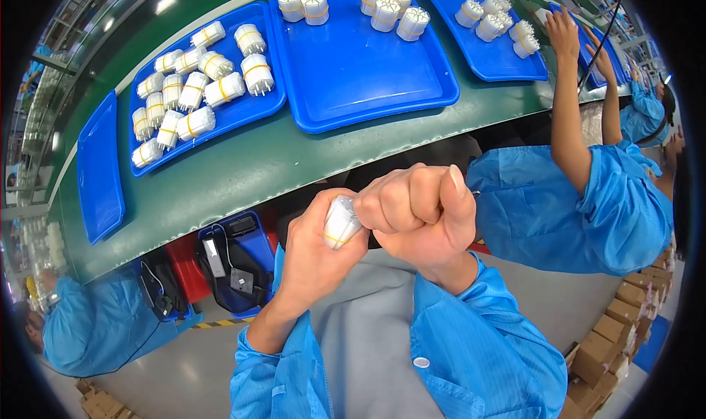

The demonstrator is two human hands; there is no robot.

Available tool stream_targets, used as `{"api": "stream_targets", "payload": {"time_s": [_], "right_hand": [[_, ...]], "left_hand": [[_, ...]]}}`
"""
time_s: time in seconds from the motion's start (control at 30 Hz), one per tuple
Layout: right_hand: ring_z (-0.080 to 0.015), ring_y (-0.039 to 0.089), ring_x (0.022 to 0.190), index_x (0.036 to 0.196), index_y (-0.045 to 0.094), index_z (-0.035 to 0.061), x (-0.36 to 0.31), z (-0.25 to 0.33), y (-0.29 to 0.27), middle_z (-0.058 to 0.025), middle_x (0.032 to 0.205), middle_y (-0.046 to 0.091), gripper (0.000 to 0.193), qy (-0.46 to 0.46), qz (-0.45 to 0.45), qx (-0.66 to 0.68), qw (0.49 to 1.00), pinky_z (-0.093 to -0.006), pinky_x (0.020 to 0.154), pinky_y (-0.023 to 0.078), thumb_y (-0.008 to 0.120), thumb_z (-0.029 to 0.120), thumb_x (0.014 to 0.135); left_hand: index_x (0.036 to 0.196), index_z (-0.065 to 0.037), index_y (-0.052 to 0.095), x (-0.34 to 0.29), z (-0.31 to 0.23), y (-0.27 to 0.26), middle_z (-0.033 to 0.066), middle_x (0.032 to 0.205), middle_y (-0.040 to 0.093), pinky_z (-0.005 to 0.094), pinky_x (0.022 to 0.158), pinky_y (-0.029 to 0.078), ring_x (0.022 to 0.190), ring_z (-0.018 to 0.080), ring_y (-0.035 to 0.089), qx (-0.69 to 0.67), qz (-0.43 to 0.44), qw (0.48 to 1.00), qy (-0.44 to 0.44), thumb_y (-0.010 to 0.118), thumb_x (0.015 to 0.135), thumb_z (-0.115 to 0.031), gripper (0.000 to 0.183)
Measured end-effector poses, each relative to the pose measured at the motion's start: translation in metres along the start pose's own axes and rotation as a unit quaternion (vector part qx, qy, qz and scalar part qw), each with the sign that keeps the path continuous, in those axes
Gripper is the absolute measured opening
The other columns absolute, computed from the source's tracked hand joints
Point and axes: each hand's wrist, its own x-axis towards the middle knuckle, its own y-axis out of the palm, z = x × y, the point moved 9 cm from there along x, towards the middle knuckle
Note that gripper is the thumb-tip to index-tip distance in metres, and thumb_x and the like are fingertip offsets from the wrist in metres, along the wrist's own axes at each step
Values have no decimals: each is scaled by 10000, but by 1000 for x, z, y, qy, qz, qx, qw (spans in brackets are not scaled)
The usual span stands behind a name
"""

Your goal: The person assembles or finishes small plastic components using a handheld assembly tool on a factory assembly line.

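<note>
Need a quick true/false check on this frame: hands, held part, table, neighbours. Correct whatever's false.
1. The left hand holds a white part. True.
2. The right hand lies flat on a tray. False: its fingers are curled, close by the held part.
3. A blue tray sits on the green table. True.
4. The held part has a black band. False: it has a yellow band.
5. A co-worker in blue is at the person's right. True.

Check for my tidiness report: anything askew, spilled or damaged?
Nothing looks spilled or damaged. Slightly untidy: several white cylindrical bundles with yellow bands lie at mixed angles in the fullest blue plastic tray, while those in the adjacent larger blue tray mostly stand.
</note>
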Motion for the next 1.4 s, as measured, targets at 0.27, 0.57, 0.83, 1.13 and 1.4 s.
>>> {"api": "stream_targets", "payload": {"time_s": [0.27,0.57,0.83,1.13,1.4], "right_hand": [[-139,259,498,656,334,123,-3,22,-1,7,584,375,503,-66,-20,25,997,-307,519,285,239,435,1039],[-146,288,493,661,349,115,-10,33,11,-3,582,381,507,-109,23,-7,994,-318,518,311,295,454,1034],[-139,310,495,639,339,115,-9,29,17,-3,560,379,489,-117,48,-16,992,-314,491,305,331,411,1029],[-135,292,474,619,337,102,-11,25,20,-14,536,378,490,-95,48,-30,994,-301,467,278,358,373,1026],[-123,216,468,631,311,135,-4,-3,-2,21,514,305,491,60,-17,-37,997,-299,479,243,270,401,1041]], "left_hand": [[1183,-3,505,-4,22,19,75,922,597,263,634,477,769,130,588,-383,105,915,-63,674,854,-135,393],[1318,43,453,-11,15,22,111,1031,587,305,682,491,838,179,604,-443,90,891,-41,660,898,-377,629],[1313,41,467,-17,10,25,88,947,589,243,585,443,700,107,555,-387,104,915,-49,662,888,-248,550],[1252,7,525,-24,16,23,18,889,592,189,588,414,691,28,519,-317,82,940,-98,666,823,-29,452],[1213,7,540,-14,20,12,18,875,597,212,624,447,729,55,545,-176,53,981,-57,645,845,-24,383]]}}
